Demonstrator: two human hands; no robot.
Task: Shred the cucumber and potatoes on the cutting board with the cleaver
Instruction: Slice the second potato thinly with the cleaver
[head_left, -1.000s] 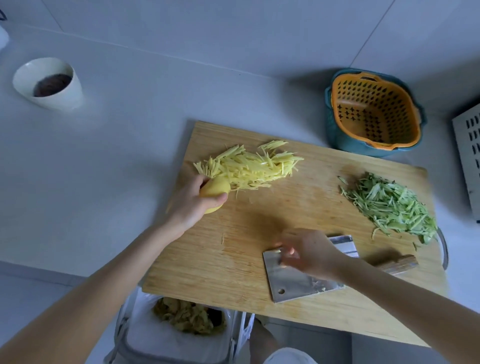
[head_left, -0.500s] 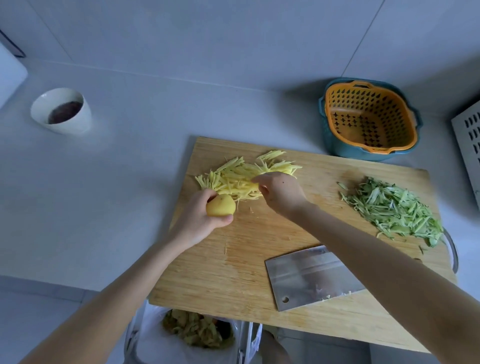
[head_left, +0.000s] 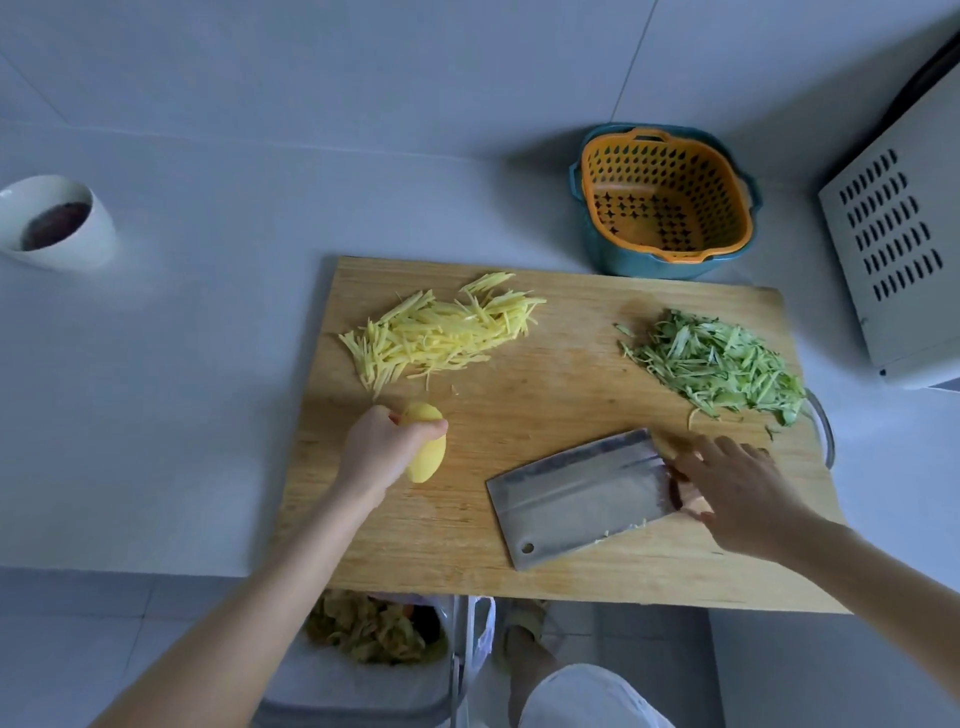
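Note:
A wooden cutting board (head_left: 550, 400) lies on the grey counter. A pile of yellow potato shreds (head_left: 441, 332) sits at its far left and a pile of green cucumber shreds (head_left: 717, 364) at its far right. My left hand (head_left: 376, 449) grips a peeled potato (head_left: 428, 452) at the board's left side, just below the potato shreds. The cleaver (head_left: 576, 493) lies flat on the near right of the board. My right hand (head_left: 737, 488) covers its handle with fingers spread; the handle is mostly hidden beneath it.
An orange strainer basket in a blue bowl (head_left: 665, 202) stands behind the board. A white bowl with dark contents (head_left: 52, 223) sits far left. A white vented appliance (head_left: 898, 249) is at the right. A bin with peelings (head_left: 374, 634) is below the counter edge.
My right hand left the potato shreds and came back over the cleaver's handle. My left hand drew the potato toward me, away from the shred pile.

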